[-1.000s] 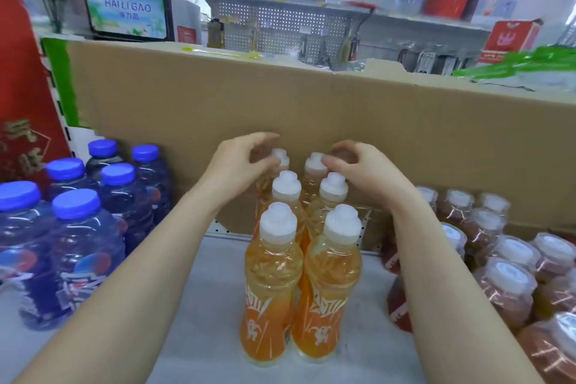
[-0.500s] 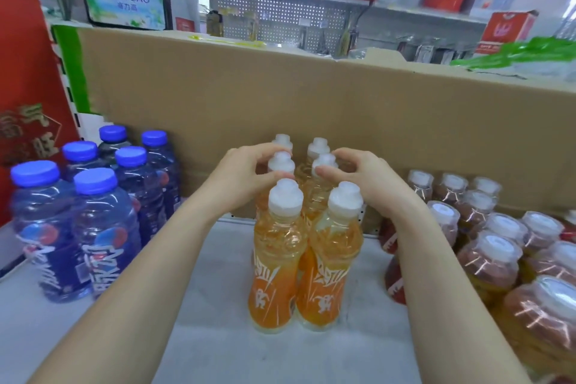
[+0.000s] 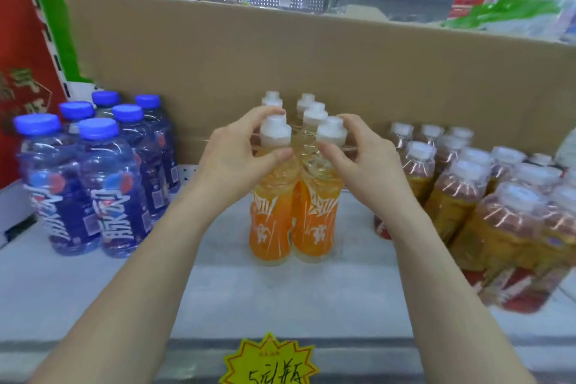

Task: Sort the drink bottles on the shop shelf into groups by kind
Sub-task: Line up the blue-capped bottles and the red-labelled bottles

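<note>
Several orange drink bottles [image 3: 293, 215] with white caps stand in two rows in the middle of the white shelf [image 3: 237, 293]. My left hand [image 3: 237, 159] grips the neck of the front left orange bottle. My right hand [image 3: 361, 159] grips the neck of the front right one. Blue-capped bottles [image 3: 93, 184] with dark blue labels form a group at the left. Amber bottles [image 3: 486, 203] with white caps crowd the right side.
A tall cardboard panel [image 3: 311, 72] backs the shelf right behind the bottles. A red sign [image 3: 21, 78] stands at the far left. A yellow price tag [image 3: 271, 362] hangs on the shelf's front edge. Bare shelf lies in front of the orange bottles.
Both hands have come forward from the rear orange bottles to the front pair. The view has pulled back and tilted down, showing the shelf edge.
</note>
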Tool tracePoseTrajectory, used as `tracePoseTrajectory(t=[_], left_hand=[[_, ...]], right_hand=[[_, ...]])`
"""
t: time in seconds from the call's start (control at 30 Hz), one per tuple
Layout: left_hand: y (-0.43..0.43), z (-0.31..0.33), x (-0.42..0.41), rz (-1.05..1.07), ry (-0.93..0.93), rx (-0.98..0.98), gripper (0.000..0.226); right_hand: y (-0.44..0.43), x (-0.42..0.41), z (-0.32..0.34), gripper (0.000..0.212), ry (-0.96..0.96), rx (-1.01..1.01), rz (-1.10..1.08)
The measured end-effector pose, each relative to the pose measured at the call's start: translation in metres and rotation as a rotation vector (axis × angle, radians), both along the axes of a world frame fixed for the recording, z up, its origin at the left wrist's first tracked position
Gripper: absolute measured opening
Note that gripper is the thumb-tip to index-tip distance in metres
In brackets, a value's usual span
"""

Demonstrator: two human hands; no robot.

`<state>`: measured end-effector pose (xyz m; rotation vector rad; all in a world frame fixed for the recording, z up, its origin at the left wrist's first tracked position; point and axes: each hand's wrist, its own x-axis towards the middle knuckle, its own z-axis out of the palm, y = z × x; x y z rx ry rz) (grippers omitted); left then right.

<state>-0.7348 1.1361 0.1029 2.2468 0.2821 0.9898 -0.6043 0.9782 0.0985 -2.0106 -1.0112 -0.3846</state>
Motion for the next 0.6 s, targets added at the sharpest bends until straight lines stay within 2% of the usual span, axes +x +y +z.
tracePoseTrajectory(t=[0.37, 0.47, 0.6], left_hand=[[-0.01, -0.005, 0.002, 0.076, 0.023, -0.034, 0.063], [-0.027, -0.011, 0.003, 0.248, -0.081, 0.146, 0.066], [-0.075, -0.018, 0.007, 0.348, -0.323, 0.384, 0.048]], right_hand=[[-0.002, -0.013, -0.012, 0.056, 0.061, -0.013, 0.015], [-0.036, -0.017, -0.012, 0.05, -0.038, 0.022, -0.016], [-0.118, -0.015, -0.007, 0.039, -0.236, 0.225, -0.215]])
